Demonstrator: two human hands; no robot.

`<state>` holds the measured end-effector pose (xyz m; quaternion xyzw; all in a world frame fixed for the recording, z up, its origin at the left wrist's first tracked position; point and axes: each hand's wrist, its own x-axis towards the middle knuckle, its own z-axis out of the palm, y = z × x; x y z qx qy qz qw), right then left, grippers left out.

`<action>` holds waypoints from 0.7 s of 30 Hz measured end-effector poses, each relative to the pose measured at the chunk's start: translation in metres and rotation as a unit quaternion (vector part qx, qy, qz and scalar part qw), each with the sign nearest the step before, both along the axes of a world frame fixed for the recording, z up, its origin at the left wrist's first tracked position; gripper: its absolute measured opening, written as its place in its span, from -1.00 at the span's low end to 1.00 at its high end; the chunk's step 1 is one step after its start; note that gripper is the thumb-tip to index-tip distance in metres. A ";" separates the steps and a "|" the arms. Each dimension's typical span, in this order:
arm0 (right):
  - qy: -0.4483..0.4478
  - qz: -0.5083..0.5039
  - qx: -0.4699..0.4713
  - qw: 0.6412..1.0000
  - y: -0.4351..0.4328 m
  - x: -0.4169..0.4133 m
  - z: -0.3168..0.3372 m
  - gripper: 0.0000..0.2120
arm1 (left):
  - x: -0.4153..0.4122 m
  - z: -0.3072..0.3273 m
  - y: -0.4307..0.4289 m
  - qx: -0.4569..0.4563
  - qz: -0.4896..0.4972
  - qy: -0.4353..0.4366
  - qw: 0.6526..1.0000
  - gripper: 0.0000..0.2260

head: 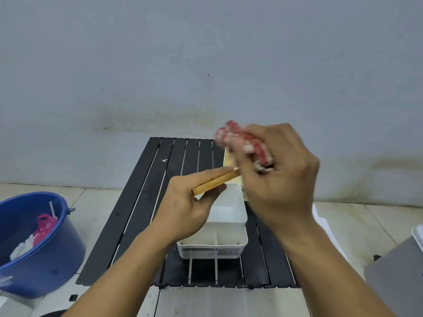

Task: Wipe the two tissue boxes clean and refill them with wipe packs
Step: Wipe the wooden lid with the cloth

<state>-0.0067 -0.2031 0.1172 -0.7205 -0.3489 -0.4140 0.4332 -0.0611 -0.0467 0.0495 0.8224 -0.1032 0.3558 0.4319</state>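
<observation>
A white tissue box (pixel 229 225) stands without its lid on the black slatted table (pixel 142 202), with a divider visible at its near end. My left hand (pixel 187 207) holds a wooden lid (pixel 215 183) by its edge, tilted above the box. My right hand (pixel 279 179) grips a crumpled red-and-white cloth (pixel 242 140), blurred, just over the far end of the lid. Behind the lid a second box (pixel 229 160) with a pale yellow inside shows in part, mostly hidden by my right hand.
A blue bucket (pixel 57 248) with pink and white plastic scraps sits on the tiled floor at the left. White sheets (pixel 325 227) and a grey object (pixel 398 277) lie at the right. A grey wall stands just behind the table.
</observation>
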 end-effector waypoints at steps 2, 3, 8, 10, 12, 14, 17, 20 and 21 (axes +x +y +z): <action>-0.035 0.050 -0.053 0.997 0.014 -0.021 -0.004 -0.80 | 0.000 0.000 -0.001 0.078 0.062 -0.011 0.995 -0.74; -0.048 0.057 -0.086 0.993 0.021 -0.027 -0.009 -0.78 | -0.002 -0.003 0.000 0.120 0.100 -0.007 0.988 -0.75; -0.004 -0.015 -0.053 0.998 0.013 0.009 -0.017 -0.82 | -0.010 0.008 0.013 -0.151 -0.021 0.096 0.984 -0.81; 0.155 -0.021 0.035 0.987 0.000 0.030 -0.017 -0.88 | -0.011 0.018 0.012 -0.293 -0.047 0.143 0.944 -0.72; 0.322 0.031 0.132 0.937 -0.008 0.045 -0.024 -0.90 | -0.008 0.026 0.011 -0.402 -0.032 0.164 0.900 -0.74; 0.401 0.092 0.185 0.893 -0.011 0.052 -0.032 -0.93 | -0.004 0.030 0.017 -0.513 -0.041 0.210 0.831 -0.85; 0.427 0.164 0.188 0.869 -0.003 0.047 -0.035 -0.89 | -0.004 0.028 0.029 -0.636 -0.148 0.331 0.681 -0.81; 0.409 0.184 0.149 0.882 0.008 0.036 -0.031 -0.83 | -0.005 0.023 0.038 -0.680 -0.184 0.392 0.592 -0.73; 0.401 0.176 0.132 0.889 0.012 0.032 -0.029 -0.83 | -0.005 0.020 0.041 -0.686 -0.177 0.390 0.588 -0.73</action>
